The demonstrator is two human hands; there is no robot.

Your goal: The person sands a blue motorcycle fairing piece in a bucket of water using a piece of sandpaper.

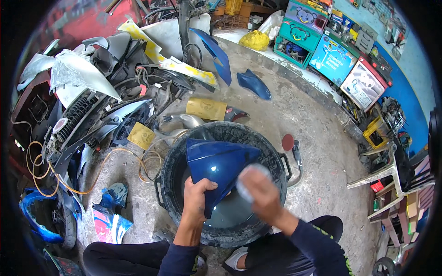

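Here, a glossy dark-blue, tapered plastic-looking panel (216, 161) was held over a round black tub (235, 239), within its rim.
The left hand (195, 197) gripped the panel's lower left edge, thumb on top; the right hand (263, 191), blurred, grasped a soft-looking whitish pad (244, 193) at its lower right edge. Light, even strokes and a firm brace probably suited this rubbing best. Past the tub's far edge, a tan rectangular paper sheet (206, 109) bore dark print; farther right, a light-blue box (334, 59) carried white lettering.
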